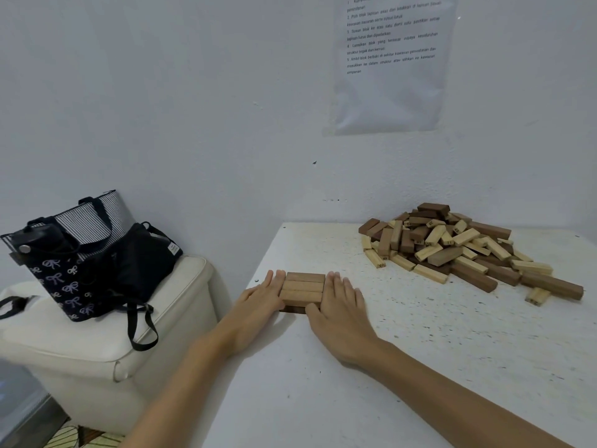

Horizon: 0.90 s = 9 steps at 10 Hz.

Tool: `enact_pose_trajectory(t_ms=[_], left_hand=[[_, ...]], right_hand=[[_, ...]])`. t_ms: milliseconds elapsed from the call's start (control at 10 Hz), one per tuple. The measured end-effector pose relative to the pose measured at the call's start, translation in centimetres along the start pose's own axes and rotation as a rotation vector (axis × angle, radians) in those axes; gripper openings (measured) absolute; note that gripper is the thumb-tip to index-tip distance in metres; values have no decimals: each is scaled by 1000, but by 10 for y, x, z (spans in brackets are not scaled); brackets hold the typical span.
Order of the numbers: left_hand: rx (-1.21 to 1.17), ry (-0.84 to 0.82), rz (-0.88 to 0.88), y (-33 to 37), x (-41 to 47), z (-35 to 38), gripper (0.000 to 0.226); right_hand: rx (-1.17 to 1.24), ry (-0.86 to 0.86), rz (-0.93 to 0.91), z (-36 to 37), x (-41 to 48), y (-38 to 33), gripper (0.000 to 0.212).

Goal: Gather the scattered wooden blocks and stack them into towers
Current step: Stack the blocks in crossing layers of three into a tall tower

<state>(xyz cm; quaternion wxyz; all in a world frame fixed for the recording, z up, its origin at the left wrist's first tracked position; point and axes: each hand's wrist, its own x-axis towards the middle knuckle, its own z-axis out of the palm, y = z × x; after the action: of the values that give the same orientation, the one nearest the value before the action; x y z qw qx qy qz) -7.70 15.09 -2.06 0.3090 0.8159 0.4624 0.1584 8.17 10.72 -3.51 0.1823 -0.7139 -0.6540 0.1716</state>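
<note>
A low stack of wooden blocks [303, 290] lies near the left edge of the white table [420, 350]; three mid-brown blocks lie side by side on top of a darker layer. My left hand [258, 302] presses flat against the stack's left side with straight fingers. My right hand [339, 305] presses flat against its right side, thumb along the front. A big heap of light and dark blocks [458, 247] lies at the table's back right.
A dark bag with a bow print [84, 257] sits on a cream padded stool [106, 337] left of the table. A printed sheet [391, 59] hangs on the white wall behind. The table's left edge runs close beside the stack.
</note>
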Motion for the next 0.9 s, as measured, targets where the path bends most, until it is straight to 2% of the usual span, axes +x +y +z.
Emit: enact_pose_trajectory(t_ms=[300, 400, 600, 800, 900], left_hand=[[258, 15, 1, -1, -2, 0, 49], [367, 72, 47, -12, 8, 7, 48], [406, 25, 149, -23, 8, 3, 40], [293, 31, 109, -17, 5, 3, 46], [52, 21, 0, -4, 1, 1, 53]], right_hand=[[-69, 10, -6, 3, -1, 1, 62], [-113, 12, -15, 4, -1, 2, 61], [-113, 19, -28, 4, -3, 1, 62], [-76, 40, -20, 4, -4, 2, 64], [72, 77, 6, 0, -6, 1, 66]])
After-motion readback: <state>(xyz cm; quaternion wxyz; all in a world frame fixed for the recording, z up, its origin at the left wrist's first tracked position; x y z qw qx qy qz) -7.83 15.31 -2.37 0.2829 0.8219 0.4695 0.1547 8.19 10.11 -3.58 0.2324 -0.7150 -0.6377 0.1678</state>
